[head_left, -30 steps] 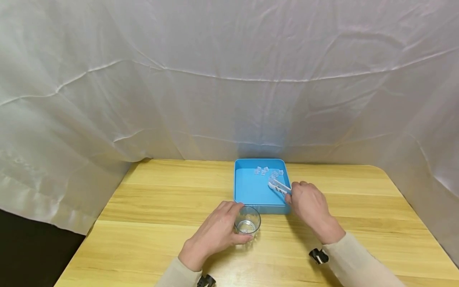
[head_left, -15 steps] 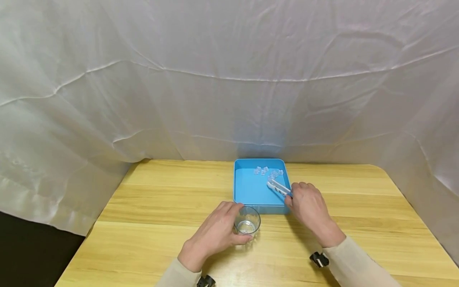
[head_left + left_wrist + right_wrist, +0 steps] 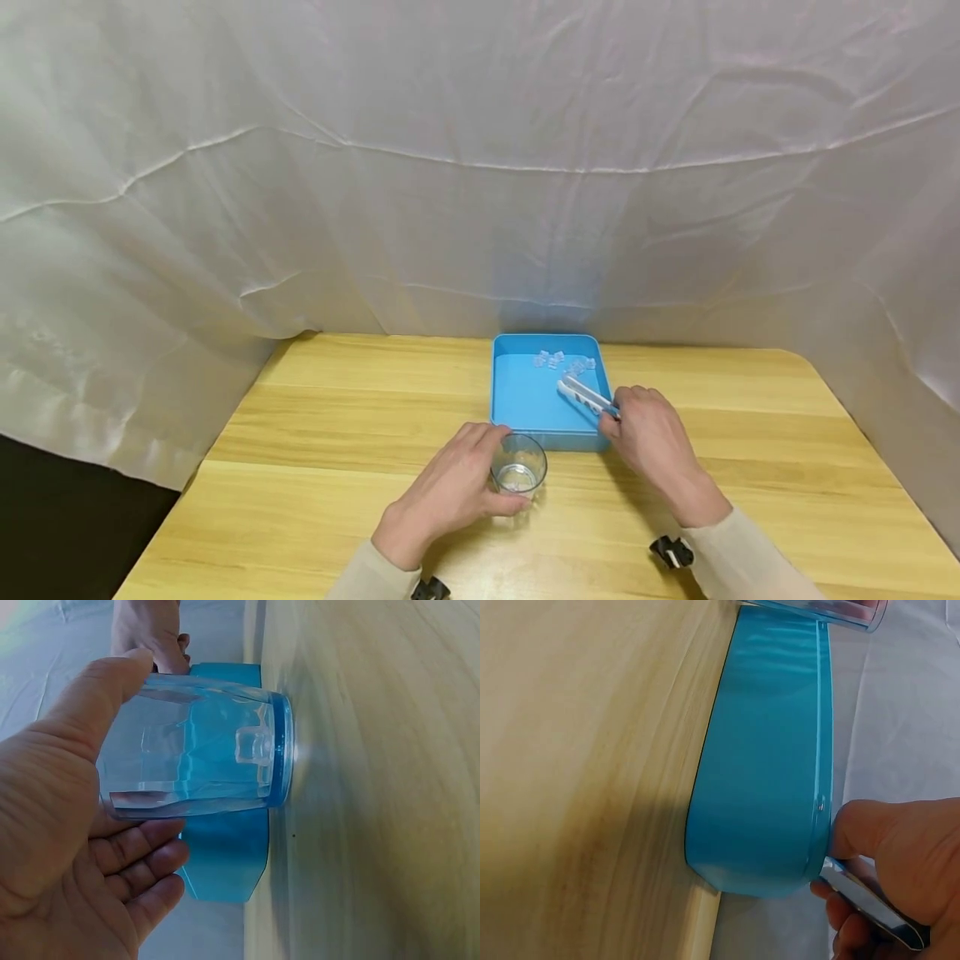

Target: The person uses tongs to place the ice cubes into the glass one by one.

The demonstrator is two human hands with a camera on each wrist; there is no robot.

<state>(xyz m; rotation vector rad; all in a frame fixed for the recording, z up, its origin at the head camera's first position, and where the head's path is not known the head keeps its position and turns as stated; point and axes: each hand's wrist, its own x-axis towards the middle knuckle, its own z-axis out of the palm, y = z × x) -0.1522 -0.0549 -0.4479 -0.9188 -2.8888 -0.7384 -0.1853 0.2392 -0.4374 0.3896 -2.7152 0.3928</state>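
Observation:
My left hand [image 3: 453, 492] grips a clear drinking glass [image 3: 519, 465] standing upright on the table, thumb on the near side and fingers behind. In the left wrist view, a small clear cube [image 3: 253, 745] shows inside the glass, by its bottom. White tongs [image 3: 581, 394] are held by their rear end in my right hand [image 3: 651, 442], at the right front corner of a blue tray [image 3: 517, 400]. Their tips lie low over the tray floor, just short of several clear ice-like cubes [image 3: 553, 360]. Whether the tips hold a cube, I cannot tell.
The tray stands near the back edge of a light wooden table [image 3: 337, 433], right behind the glass. Pale cloth [image 3: 450, 208] hangs behind the table and along its sides. A black wrist mount [image 3: 671, 552] shows beneath the right sleeve.
The tongs have drawn back slightly toward my right hand, and their tips now lie nearer the front, away from the cubes. The left hand and the glass stay in place.

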